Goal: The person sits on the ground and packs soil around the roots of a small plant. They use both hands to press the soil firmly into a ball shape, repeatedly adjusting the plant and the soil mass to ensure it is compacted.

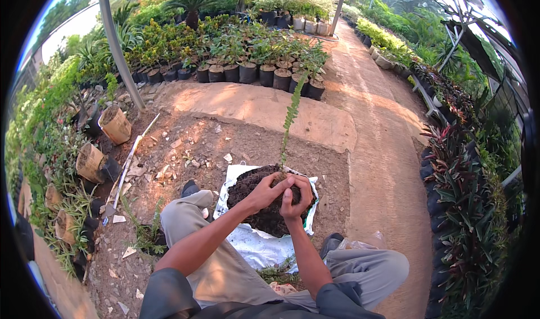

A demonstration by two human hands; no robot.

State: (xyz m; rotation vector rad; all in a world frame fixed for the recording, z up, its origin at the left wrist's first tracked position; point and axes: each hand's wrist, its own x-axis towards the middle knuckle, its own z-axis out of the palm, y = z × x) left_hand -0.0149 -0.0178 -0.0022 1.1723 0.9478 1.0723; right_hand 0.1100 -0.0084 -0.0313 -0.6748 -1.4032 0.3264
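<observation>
A white woven sack (pixel 261 251), its rim opened out around dark soil (pixel 249 184), lies on the ground between the person's bent legs. Over the soil, my left hand (pixel 268 190) and my right hand (pixel 298 196) cup the base of an upright, leafy green plant cutting (pixel 291 116). Their fingertips meet around a dark clump at its foot. Whether the clump is bare soil or sits in a bag is hidden by the hands. More green cuttings (pixel 278 272) lie at the sack's near edge.
Leafy cuttings (pixel 149 237) stand by the left knee. Black nursery bags with plants (pixel 249 72) line the far side. Tan planter bags (pixel 114 125) and a white strip (pixel 133 154) are at left. A concrete path (pixel 379 171) runs along the right, beside dark-leaved plants (pixel 460 192).
</observation>
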